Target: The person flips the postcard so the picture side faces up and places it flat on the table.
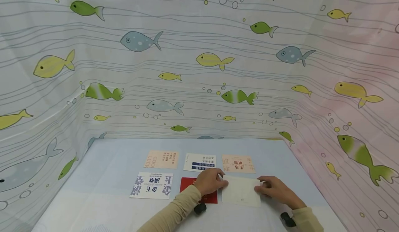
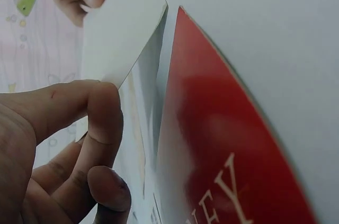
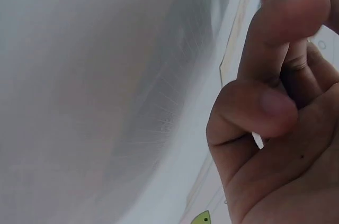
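Note:
A plain white card [image 1: 241, 192] with small faint print near its lower edge is held up slightly off the table between both hands. My left hand [image 1: 209, 182] pinches its upper left edge, thumb on the near face. At the opposite side, my right hand [image 1: 276, 189] grips the right edge between thumb and fingers. A red card [image 2: 212, 107] with pale letters lies under and beside my left wrist, partly covered by it. In the right wrist view, curled fingers [image 3: 254, 113] show, but the white card's hold is hard to make out there.
Behind lie a peach card [image 1: 161, 160], a white card with a navy block [image 1: 199, 161] and another peach card [image 1: 238, 164]. A white card with purple characters [image 1: 151, 185] lies at the left. Fish-print curtains [image 1: 193, 86] surround the pale table [image 1: 93, 190].

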